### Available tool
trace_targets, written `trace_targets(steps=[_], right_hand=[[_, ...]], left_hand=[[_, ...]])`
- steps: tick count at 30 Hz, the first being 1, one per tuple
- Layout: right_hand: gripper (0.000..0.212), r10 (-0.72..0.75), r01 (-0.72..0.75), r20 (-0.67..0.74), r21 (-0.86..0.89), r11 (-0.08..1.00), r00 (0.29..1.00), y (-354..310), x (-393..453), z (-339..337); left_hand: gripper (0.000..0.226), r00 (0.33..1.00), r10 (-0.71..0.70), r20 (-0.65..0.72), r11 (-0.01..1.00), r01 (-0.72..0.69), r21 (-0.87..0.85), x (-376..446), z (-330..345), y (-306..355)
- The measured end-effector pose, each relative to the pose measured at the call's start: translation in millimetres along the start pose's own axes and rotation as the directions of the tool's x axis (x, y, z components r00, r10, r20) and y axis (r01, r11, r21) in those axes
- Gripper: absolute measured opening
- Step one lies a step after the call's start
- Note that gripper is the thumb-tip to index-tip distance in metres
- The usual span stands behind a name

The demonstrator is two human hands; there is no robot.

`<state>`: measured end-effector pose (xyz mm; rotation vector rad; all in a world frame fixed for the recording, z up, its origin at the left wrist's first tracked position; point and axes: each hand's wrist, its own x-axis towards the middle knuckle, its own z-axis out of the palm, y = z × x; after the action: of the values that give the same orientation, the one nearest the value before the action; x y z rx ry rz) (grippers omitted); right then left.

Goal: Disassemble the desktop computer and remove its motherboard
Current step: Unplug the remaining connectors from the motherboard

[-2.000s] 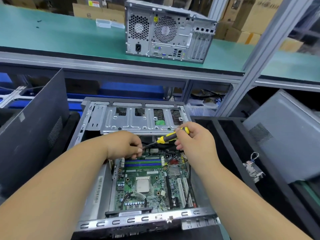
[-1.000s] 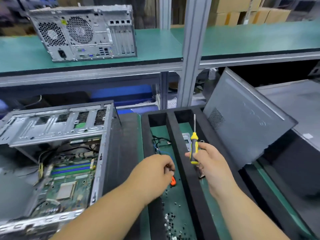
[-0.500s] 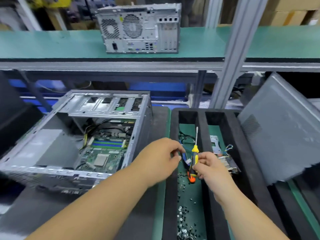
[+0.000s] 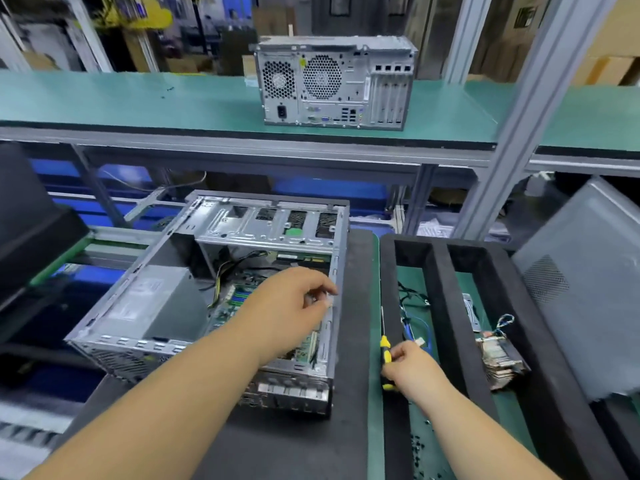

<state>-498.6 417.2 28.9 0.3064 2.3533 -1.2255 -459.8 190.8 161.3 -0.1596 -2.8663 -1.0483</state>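
The open desktop case [image 4: 162, 337] lies on its side on a black mat. Its green motherboard [image 4: 239, 299] shows inside, beside a grey power supply [image 4: 149, 306] and under a metal drive cage [image 4: 270, 223]. My left hand [image 4: 291, 303] hovers over the case's right wall, fingers loosely curled, with nothing visible in them. My right hand [image 4: 412, 368] grips a yellow-and-black screwdriver [image 4: 385, 355] by the handle, shaft pointing away, at the left wall of the black foam tray [image 4: 436, 271].
The tray holds loose screws [image 4: 422, 445], blue cables [image 4: 412, 323] and a small part with twisted wires [image 4: 498, 355]. A grey side panel [image 4: 581, 289] leans at the right. A second computer [image 4: 332, 81] stands on the green shelf behind. A metal post [image 4: 502, 150] rises behind the tray.
My left hand has moved left from the tray to above the open case. My right hand has kept the screwdriver and shifted it to the tray's left wall.
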Motion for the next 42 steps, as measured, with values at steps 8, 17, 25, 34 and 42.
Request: trace_targets(steps=[8,17,25,34,42], right_hand=[[0.020,0.039,-0.048,-0.049,-0.196,0.980,0.998,-12,3,19],[0.013,-0.113,0.051,-0.222,-0.267,0.962,0.968,-49,3,0],[0.013,-0.559,0.514,-0.348,-0.220,0.829,0.753,-144,-22,8],[0.009,-0.662,0.682,0.235,-0.453,0.574,0.712,-222,-40,66],[0.026,-0.272,0.693,0.640,-0.696,0.191,0.718,-233,2,148]], left_hand=[[0.021,0.999,-0.039,0.019,0.999,0.039,-0.022,1,-23,-49],[0.018,0.996,-0.088,0.028,0.995,0.089,-0.034,-1,-53,-89],[0.017,0.997,-0.080,0.018,0.995,0.079,0.054,2,-88,-125],[0.020,0.963,-0.051,0.263,0.943,-0.040,0.330,37,-116,-143],[0.019,0.724,-0.253,0.641,0.868,-0.122,0.481,83,-103,-142]])
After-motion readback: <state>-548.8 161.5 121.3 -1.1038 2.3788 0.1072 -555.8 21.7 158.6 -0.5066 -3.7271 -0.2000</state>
